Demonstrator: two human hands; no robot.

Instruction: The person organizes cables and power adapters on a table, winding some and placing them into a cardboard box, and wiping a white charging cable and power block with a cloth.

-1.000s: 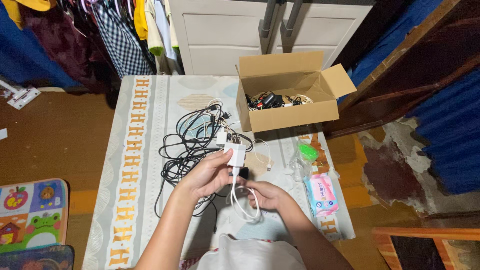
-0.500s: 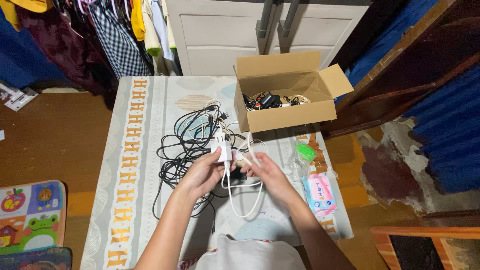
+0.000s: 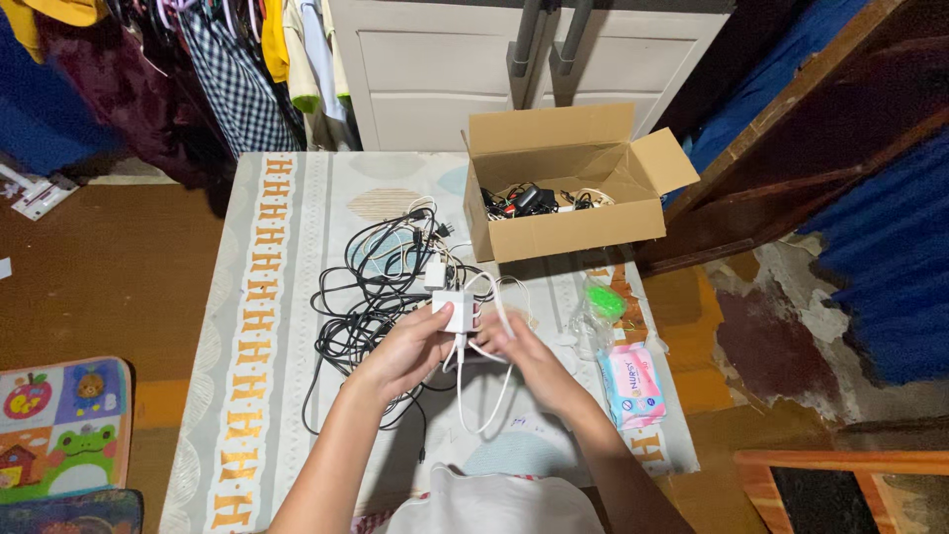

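The left hand (image 3: 410,348) grips a small white charger block (image 3: 455,311) between thumb and fingertips, holding it just above the table. The right hand (image 3: 524,348) is closed around the white cable (image 3: 463,396) that hangs from the block; its fingers pinch a loop of the cable just beside the block, and a longer loop droops down between the two wrists. Exactly where the cable joins the block is hidden behind the fingers. Something dark lies under the right hand, but too little of it shows to tell what it is.

Just beyond the hands, a tangle of black cords (image 3: 371,297) sprawls across the middle of the table, with a few pale cords and a second small white plug (image 3: 435,273) mixed in; individual cords cannot be traced. The table is covered with a patterned cloth (image 3: 267,326), pale with an orange band along its left side.

At the far right of the table stands an open cardboard box (image 3: 568,188), flaps up, with more dark cords and adapters inside, hard to tell apart. To the right of the hands lie a clear plastic bag with something green in it (image 3: 603,305) and a pink and blue soft packet (image 3: 631,384).

Hanging clothes (image 3: 237,69) and a white cabinet (image 3: 435,79) are cut off at the top edge.
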